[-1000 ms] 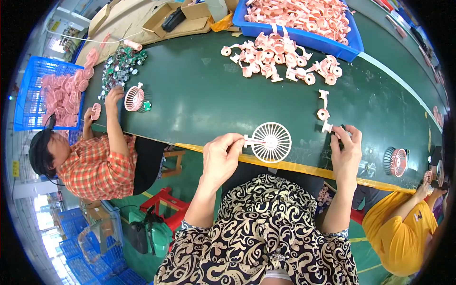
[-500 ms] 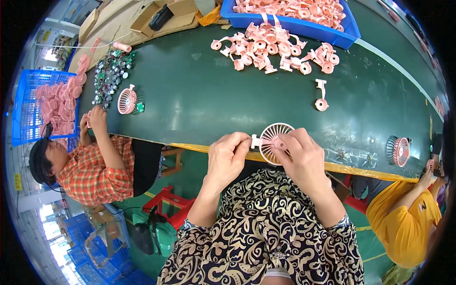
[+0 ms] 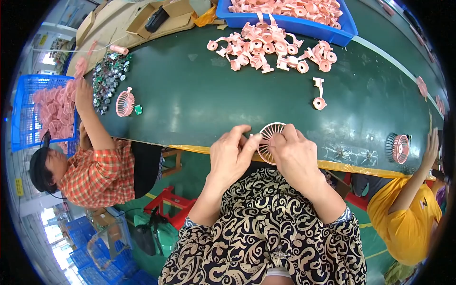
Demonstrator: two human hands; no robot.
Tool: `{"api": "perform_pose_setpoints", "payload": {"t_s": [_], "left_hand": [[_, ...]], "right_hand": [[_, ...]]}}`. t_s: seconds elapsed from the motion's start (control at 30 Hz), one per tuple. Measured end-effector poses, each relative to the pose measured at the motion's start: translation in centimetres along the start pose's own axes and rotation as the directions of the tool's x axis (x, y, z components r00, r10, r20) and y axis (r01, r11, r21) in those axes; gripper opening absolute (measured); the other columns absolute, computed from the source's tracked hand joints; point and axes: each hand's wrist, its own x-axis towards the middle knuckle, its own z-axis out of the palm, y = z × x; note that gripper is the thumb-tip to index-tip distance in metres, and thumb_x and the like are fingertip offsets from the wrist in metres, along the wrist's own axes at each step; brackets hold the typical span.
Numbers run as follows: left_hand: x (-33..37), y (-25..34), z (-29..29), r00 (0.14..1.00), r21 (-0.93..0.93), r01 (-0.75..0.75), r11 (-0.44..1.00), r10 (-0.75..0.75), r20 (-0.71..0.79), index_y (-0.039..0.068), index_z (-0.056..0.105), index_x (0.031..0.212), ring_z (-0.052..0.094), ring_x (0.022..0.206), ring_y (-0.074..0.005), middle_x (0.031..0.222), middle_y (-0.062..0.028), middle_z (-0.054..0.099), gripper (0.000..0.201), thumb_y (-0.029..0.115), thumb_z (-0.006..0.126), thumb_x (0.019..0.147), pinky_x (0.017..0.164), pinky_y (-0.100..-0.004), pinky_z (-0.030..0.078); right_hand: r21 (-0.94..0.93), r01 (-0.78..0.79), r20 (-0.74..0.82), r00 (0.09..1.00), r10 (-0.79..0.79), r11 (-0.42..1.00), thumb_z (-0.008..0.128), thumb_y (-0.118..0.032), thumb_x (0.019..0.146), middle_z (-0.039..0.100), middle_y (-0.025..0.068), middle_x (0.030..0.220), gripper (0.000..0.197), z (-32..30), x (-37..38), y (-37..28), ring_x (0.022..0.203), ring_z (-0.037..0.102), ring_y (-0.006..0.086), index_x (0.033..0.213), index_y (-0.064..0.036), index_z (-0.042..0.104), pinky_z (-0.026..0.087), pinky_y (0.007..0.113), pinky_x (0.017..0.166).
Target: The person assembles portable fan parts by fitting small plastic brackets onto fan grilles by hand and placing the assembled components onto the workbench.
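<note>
Round pale wire cage (image 3: 267, 154), the thing in hand: at the near edge of the green surface (image 3: 190, 104), in front of the worker's middle, between the two hands, part of its rim and spokes showing. Right hand (image 3: 295, 154): a second ago it was well out to the right at a small pale part; now it is over the cage, fingers bunched on the middle and covering the hub. Half a second ago a round pale pink bit showed under these fingers; it is now hidden, so whether the right grip is pinching anything cannot be told. Left hand (image 3: 231, 152): was pinching the cage's short stem; now the thumb lies over the stem towards the rim and the forefinger is raised, so whether that grip holds firmly cannot be told. Judgement: work has passed from fetching to fitting or pressing at the hub, result not visible. Beyond, one pink bracket (image 3: 320, 90) lies alone on the surface; the small pale part that was near it is gone from there. Farther back, a pile of pink brackets (image 3: 259, 46) in front of a blue tray (image 3: 327, 35). Off right, a pink cage (image 3: 402, 148); off left, another cage (image 3: 125, 103) beside a green piece (image 3: 138, 109). Far left, a co-worker's hand (image 3: 83, 95) has moved up to the pink parts by the blue basket (image 3: 23, 118).
</note>
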Motion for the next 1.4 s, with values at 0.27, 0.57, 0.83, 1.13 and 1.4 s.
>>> {"api": "perform_pose_setpoints", "payload": {"t_s": [0.27,0.57,0.83,1.13,1.4], "left_hand": [[-0.1,-0.1,1.4,0.996,0.046,-0.043,0.998,0.047,-0.082,0.0,0.059,0.126,0.064,0.06,-0.0259,0.069,-0.0086,0.064,0.039,0.023,0.071,0.097,0.059,-0.0379,0.052],[6.6,-8.8,-8.4,0.887,0.132,-0.008,0.991,0.068,-0.458,0.002,0.067,0.121,0.067,0.091,-0.0236,0.112,-0.0137,0.069,0.032,0.021,0.074,0.096,0.078,-0.0319,0.053],[8.8,-18.9,-20.0,0.702,0.383,0.553,0.74,-0.166,-0.693,0.001,0.06,0.134,0.062,0.122,-0.0461,0.128,-0.0295,0.066,0.056,0.046,0.059,0.102,0.101,-0.0523,0.051],[4.9,-9.9,-13.4,0.935,0.573,0.234,0.786,-0.02,-0.354,0.004,0.077,0.094,0.065,0.097,-0.0343,0.094,-0.0139,0.074,0.034,0.038,0.076,0.092,0.087,-0.0451,0.051],[1.3,-2.1,-4.9,0.924,0.257,-0.38,0.888,0.375,0.068,0.011,0.068,0.085,0.057,0.105,-0.0316,0.094,-0.0043,0.069,0.035,0.025,0.094,0.067,0.094,-0.0454,0.048]], "right_hand": [[0.312,0.12,-0.217,0.975,-0.053,0.942,0.084,-0.019,0.08,0.066,0.011,0.103,0.032,-1.3,-0.5,-0.4,0.095,0.069,0.0321,0.106,-0.0049,0.071,0.058,0.042,0.076],[0.319,-0.203,-0.058,0.971,0.233,0.926,0.084,-0.006,0.074,0.065,0.0172,0.12,0.045,-5.9,-5.1,4.8,0.108,0.066,0.0352,0.117,0.002,0.07,0.054,0.04,0.093],[0.1,-0.58,-0.413,0.715,0.564,0.809,0.077,-0.009,0.09,0.066,0.0134,0.111,0.032,-8.0,-9.8,13.6,0.086,0.064,0.0262,0.118,0.0026,0.068,0.052,0.038,0.081],[0.26,-0.374,-0.386,0.805,0.451,0.89,0.079,-0.018,0.09,0.071,0.0141,0.101,0.027,-5.6,-2.7,10.1,0.075,0.068,0.0272,0.108,0.0018,0.073,0.053,0.038,0.07],[0.314,-0.368,-0.399,0.785,0.473,0.875,0.08,-0.029,0.091,0.068,0.0124,0.093,0.038,-2.7,2.4,9.4,0.067,0.066,0.0241,0.116,-0.0006,0.075,0.053,0.039,0.066]]}}
